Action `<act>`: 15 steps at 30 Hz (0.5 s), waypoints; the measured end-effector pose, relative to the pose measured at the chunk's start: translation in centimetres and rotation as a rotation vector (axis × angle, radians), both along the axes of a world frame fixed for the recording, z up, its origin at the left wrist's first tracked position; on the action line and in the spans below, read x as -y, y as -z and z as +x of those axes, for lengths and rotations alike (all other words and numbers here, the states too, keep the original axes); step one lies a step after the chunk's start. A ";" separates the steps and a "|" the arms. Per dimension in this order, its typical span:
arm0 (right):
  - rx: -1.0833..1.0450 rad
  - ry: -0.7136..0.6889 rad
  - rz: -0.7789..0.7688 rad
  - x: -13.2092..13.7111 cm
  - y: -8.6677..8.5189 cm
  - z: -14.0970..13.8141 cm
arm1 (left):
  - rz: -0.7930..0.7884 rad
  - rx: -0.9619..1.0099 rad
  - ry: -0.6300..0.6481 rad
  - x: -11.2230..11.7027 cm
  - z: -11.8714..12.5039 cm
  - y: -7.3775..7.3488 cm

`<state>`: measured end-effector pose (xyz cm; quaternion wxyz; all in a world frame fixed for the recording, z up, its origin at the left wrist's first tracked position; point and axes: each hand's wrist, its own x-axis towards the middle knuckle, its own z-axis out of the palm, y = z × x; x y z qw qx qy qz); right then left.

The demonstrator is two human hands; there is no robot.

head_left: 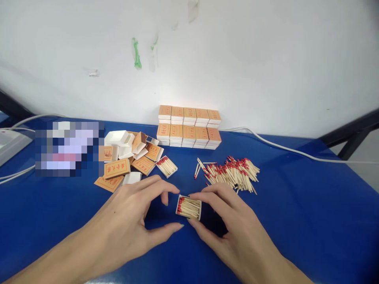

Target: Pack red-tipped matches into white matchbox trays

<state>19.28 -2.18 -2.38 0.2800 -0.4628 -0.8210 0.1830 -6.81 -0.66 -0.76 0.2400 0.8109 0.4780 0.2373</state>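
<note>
A white matchbox tray (pixel 201 215) full of matches (pixel 189 207), their red heads to the left, lies just above the blue table. My right hand (pixel 233 221) pinches its right end between thumb and fingertips. To the left of it, my left hand (pixel 133 217) has thumb and index finger spread, tips close to the tray's left corners; nothing is held there. A second filled tray (pixel 167 166) rests farther back. Beyond my right hand spreads a loose pile of red-headed matches (pixel 237 173). Past my left hand lies a jumble of orange matchbox sleeves (pixel 117 169) and white trays (pixel 117 138).
Closed matchboxes (pixel 189 132) stand stacked in two rows by the white wall (pixel 251 71). A white cable (pixel 284 146) runs along the back right of the blue table (pixel 310 221). A blurred-out item (pixel 69 148) lies at the left, near more cables.
</note>
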 end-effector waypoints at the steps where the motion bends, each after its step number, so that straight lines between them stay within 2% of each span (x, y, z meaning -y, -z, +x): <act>1: 0.035 0.019 0.050 0.1 0.2 -0.1 | 0.020 0.011 -0.009 -0.1 -0.1 0.1; 4: 0.117 0.067 0.184 0.4 0.7 -0.6 | 0.094 -0.002 -0.043 -0.2 -0.2 0.3; 7: 0.166 0.089 0.239 0.6 0.9 -1.0 | 0.208 -0.091 -0.079 -0.3 -0.2 0.3; 9: 0.173 0.081 0.219 0.6 0.9 -1.2 | 0.346 -0.191 -0.100 -0.4 -0.1 0.3; 12: 0.168 0.069 0.141 0.7 0.6 -1.3 | 0.528 -0.346 -0.053 -0.8 0.0 0.2; 15: 0.189 0.046 0.046 0.7 0.2 -1.2 | 0.560 -0.409 0.015 -1.1 -0.1 0.4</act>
